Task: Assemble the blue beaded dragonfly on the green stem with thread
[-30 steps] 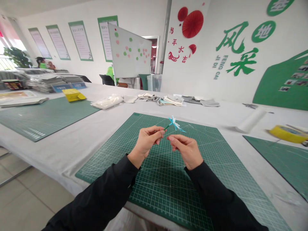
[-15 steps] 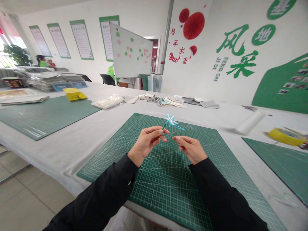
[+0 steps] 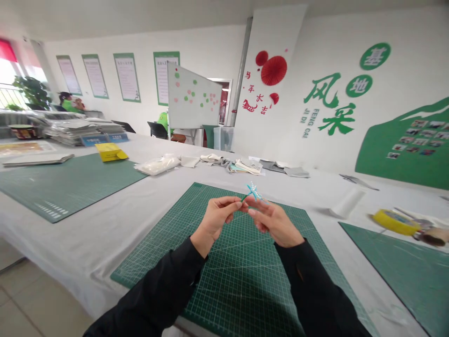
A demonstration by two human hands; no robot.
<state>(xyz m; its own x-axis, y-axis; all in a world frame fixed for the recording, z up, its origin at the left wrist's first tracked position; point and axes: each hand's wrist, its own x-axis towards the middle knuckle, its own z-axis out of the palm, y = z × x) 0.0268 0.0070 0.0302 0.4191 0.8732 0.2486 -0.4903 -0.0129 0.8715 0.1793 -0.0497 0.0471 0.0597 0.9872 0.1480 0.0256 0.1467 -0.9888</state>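
A small craft flower (image 3: 253,191) with bright blue petals, white beads and a thin green stem is held up above the green cutting mat (image 3: 224,281). My left hand (image 3: 219,217) pinches the stem between thumb and fingers. Close by on the right is my right hand (image 3: 275,222), its fingers stretched toward the stem just under the petals and its thumb apart from them. Whether those fingertips touch the flower I cannot tell. Part of the blossom's lower side is hidden behind the right fingers.
Across the table lie a clear plastic bag (image 3: 158,164) and folded cloth pieces (image 3: 245,166). To the right are a white roll (image 3: 347,203), yellow tape (image 3: 396,222) and another mat (image 3: 396,262). At left, a yellow box (image 3: 111,152) sits on a third mat (image 3: 70,187).
My right hand has come left to the flower, and its fingers have spread from a pinch. The flower has turned in my left hand, which still holds the stem. The view has tilted up.
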